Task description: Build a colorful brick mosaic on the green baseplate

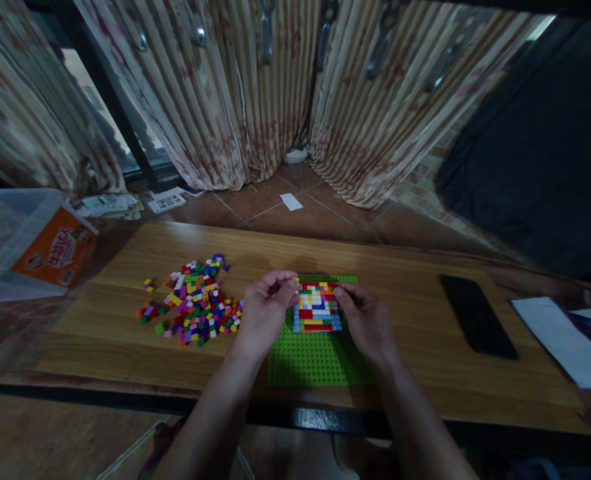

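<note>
A flat panel of toy building bricks, in red, yellow, white, blue and orange, sits on the green studded baseplate. At its upper left corner my left hand is closed, thumb and forefinger pinched on a small yellow brick. My right hand is closed at the panel's upper right edge, fingertips against the bricks there. Its fingers partly hide that edge. Left of my left hand, many loose coloured bricks lie in a heap on the wooden table.
A black phone-like slab lies on the table at the right, with white paper beyond it. A clear plastic bin with an orange label stands at the left. Striped curtains hang behind the table.
</note>
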